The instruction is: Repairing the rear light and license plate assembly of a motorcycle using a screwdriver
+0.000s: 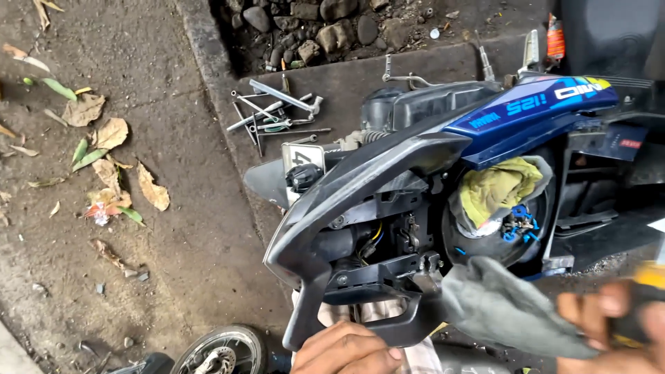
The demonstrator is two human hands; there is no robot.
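- I am looking down on the rear of a scooter (443, 201) with its covers partly stripped, and I am taking its black grab rail (325, 228) as my landmark.
- My left hand (346, 350) is resting at the lower end of the grab rail, its grip curling against the black plastic, I think to steady the body; whether the fingers close fully around it I cannot tell.
- My right hand (616, 325), to the right of the rail, is blurred; its grip is closing on a dark handle with yellow (648, 294), probably a tool, with a grey rag (506, 308) held along with it.
- A yellow-green cloth (495, 187) is sitting stuffed in the opening right of the rail, seemingly to block dirt.
- Wrenches and drivers (277, 114) are lying on the concrete above-left of the rail, in easy reach.
- Dry leaves (111, 159) are lying on the ground far left.
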